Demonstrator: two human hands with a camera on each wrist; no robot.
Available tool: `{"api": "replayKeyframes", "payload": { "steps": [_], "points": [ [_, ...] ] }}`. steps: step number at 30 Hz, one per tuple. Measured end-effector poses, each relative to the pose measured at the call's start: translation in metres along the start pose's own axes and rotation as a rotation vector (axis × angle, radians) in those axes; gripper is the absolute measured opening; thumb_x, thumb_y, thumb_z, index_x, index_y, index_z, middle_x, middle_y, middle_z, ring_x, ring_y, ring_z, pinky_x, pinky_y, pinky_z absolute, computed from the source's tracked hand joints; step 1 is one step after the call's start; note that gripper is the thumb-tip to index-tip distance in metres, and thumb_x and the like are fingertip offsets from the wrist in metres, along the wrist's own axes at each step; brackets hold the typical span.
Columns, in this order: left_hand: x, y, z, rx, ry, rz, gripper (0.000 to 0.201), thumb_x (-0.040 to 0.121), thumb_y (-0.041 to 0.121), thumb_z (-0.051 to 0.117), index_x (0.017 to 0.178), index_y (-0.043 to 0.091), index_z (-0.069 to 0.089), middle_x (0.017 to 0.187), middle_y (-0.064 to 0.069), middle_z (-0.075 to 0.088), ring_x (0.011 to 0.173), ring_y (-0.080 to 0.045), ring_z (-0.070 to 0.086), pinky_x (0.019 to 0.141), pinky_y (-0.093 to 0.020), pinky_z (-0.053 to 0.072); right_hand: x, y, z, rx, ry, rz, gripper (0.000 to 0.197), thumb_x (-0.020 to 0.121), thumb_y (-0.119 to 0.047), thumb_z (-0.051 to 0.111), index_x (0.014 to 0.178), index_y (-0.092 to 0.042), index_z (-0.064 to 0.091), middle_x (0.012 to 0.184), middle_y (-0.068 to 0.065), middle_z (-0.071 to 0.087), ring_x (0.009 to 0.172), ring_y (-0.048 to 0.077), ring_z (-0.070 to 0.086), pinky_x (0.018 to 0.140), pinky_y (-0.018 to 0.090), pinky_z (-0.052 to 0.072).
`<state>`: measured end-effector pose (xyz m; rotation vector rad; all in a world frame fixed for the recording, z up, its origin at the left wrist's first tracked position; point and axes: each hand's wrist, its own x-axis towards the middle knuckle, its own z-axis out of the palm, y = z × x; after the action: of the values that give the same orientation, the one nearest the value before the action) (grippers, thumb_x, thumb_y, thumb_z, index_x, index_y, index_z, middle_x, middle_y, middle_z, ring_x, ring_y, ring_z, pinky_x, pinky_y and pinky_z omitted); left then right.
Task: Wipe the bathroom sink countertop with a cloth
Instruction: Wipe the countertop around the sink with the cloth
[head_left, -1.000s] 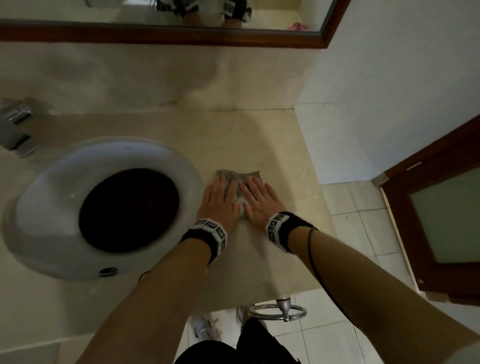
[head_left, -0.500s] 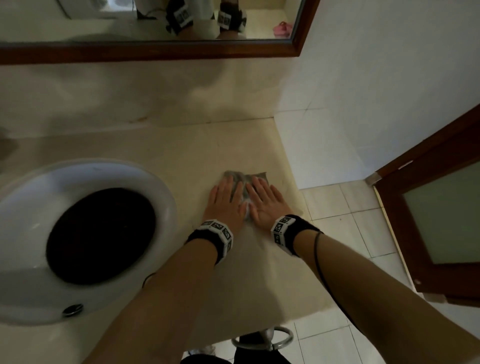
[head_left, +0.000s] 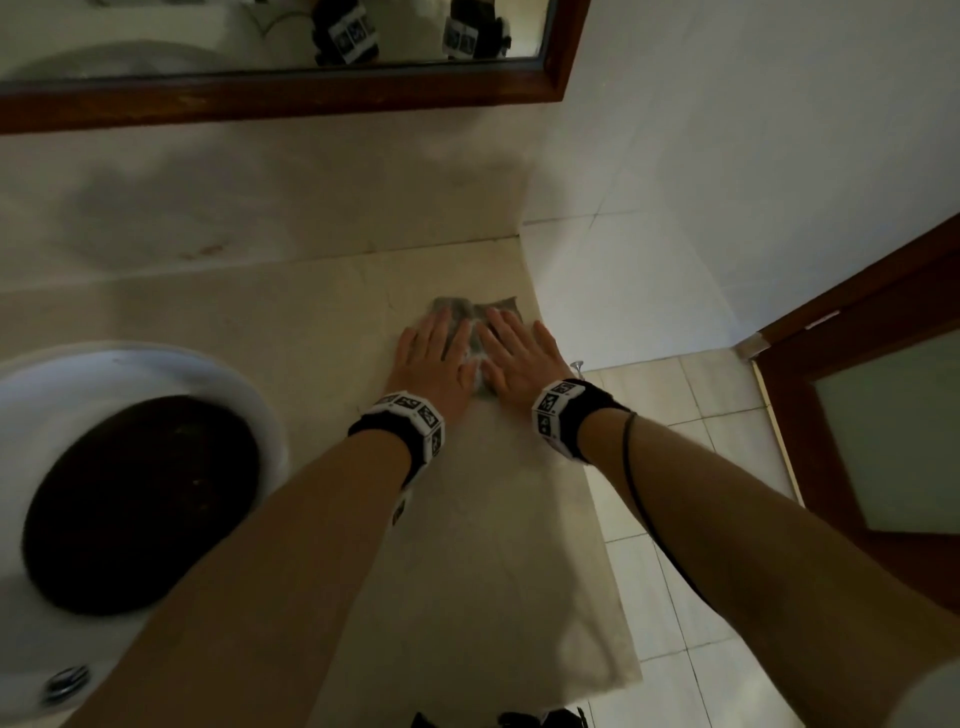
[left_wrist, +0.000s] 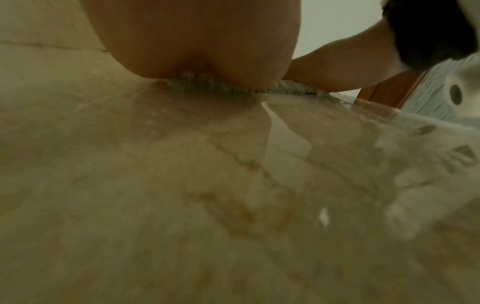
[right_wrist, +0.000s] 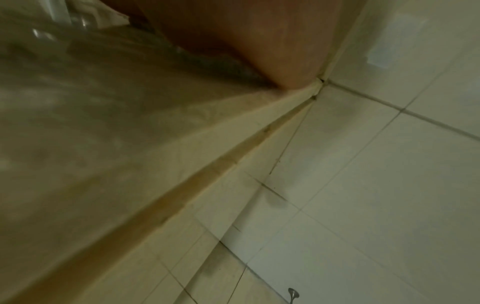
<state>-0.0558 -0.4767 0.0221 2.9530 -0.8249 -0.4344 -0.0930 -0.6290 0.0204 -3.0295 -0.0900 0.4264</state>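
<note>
Beige stone countertop (head_left: 322, 312) under nubby grey cloth (head_left: 470, 312).

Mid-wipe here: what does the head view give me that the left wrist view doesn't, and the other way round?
Only the head view shows the white sink basin to the left, the wood-framed mirror above, the door to the right, and both flat hands from above: left hand, right hand.

Only the left wrist view shows a wet sheen on the countertop behind the cloth, and the heel of the palm bearing down on the cloth's nubby edge.

Both show the gray cloth pressed flat under both hands, near the counter's right end.
</note>
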Motion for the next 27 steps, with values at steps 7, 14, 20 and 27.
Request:
{"api": "replayKeyframes", "payload": {
  "steps": [7, 14, 20, 27],
  "points": [
    [-0.021, 0.009, 0.007, -0.045, -0.019, -0.027, 0.058, 0.101, 0.043, 0.015, 0.153, 0.022, -0.001, 0.161, -0.002, -0.01, 0.148, -0.018, -0.009, 0.118, -0.041, -0.007, -0.02, -0.007, 0.016, 0.073, -0.007, 0.116, 0.057, 0.1, -0.048, 0.013, 0.153, -0.028, 0.006, 0.162, -0.003, -0.003, 0.149, 0.016, -0.005, 0.117, 0.047, -0.003],
    [-0.073, 0.019, 0.026, -0.038, -0.038, 0.021, 0.06, 0.101, 0.043, 0.017, 0.153, 0.022, -0.004, 0.161, -0.001, -0.013, 0.148, -0.017, -0.009, 0.118, -0.042, -0.004, -0.083, -0.033, 0.034, 0.11, 0.001, 0.177, 0.085, 0.076, -0.056, -0.016, 0.153, -0.027, 0.005, 0.162, 0.0, -0.007, 0.149, 0.018, -0.007, 0.116, 0.044, -0.008],
    [-0.101, 0.029, 0.037, 0.031, -0.019, 0.118, 0.062, 0.102, 0.044, 0.02, 0.153, 0.02, -0.004, 0.161, -0.005, -0.011, 0.148, -0.021, -0.008, 0.117, -0.044, -0.005, -0.124, -0.047, 0.042, 0.12, -0.032, 0.273, 0.085, 0.075, -0.055, -0.017, 0.153, -0.026, -0.001, 0.161, 0.002, -0.012, 0.148, 0.018, -0.011, 0.117, 0.042, -0.006],
    [-0.089, 0.021, 0.033, 0.012, -0.006, 0.168, 0.054, 0.103, 0.039, 0.014, 0.153, 0.027, -0.003, 0.161, 0.003, -0.01, 0.148, -0.014, -0.007, 0.118, -0.041, -0.001, -0.124, -0.044, 0.04, 0.169, -0.037, 0.321, 0.054, 0.102, -0.045, 0.015, 0.153, -0.032, 0.0, 0.161, -0.006, -0.012, 0.148, 0.012, -0.011, 0.117, 0.044, -0.009]
  ]
}}
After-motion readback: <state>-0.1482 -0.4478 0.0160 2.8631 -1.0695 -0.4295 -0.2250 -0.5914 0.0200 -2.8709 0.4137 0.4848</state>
